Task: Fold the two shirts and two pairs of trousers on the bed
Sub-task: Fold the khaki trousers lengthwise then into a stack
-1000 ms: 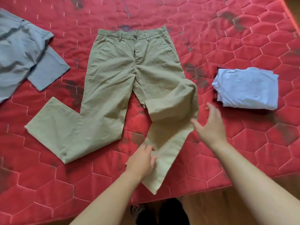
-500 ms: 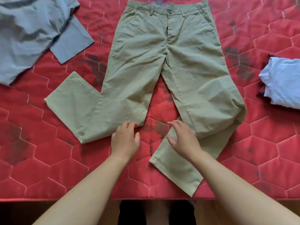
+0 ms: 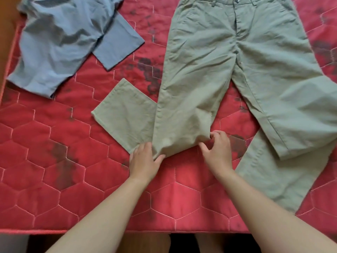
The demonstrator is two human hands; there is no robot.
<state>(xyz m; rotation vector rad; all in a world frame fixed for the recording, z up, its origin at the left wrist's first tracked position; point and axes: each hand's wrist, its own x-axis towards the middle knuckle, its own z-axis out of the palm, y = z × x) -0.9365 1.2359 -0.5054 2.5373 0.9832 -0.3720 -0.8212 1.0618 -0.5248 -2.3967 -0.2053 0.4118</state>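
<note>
Two hands pinch the leg fold of the khaki trousers (image 3: pixel 209 70) — left hand (image 3: pixel 145 162), right hand (image 3: pixel 219 154).

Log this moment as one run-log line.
khaki trousers: spread, legs bent | left hand: grips one leg's bend | right hand: pinches same bend | blue-grey garment: crumpled, upper left

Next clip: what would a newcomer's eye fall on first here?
The khaki trousers dominate, spread over the red quilted bed cover with both legs bent. At the near fold of the picture-left leg, the left hand and right hand pinch the cloth. A crumpled grey-blue garment lies top left.
</note>
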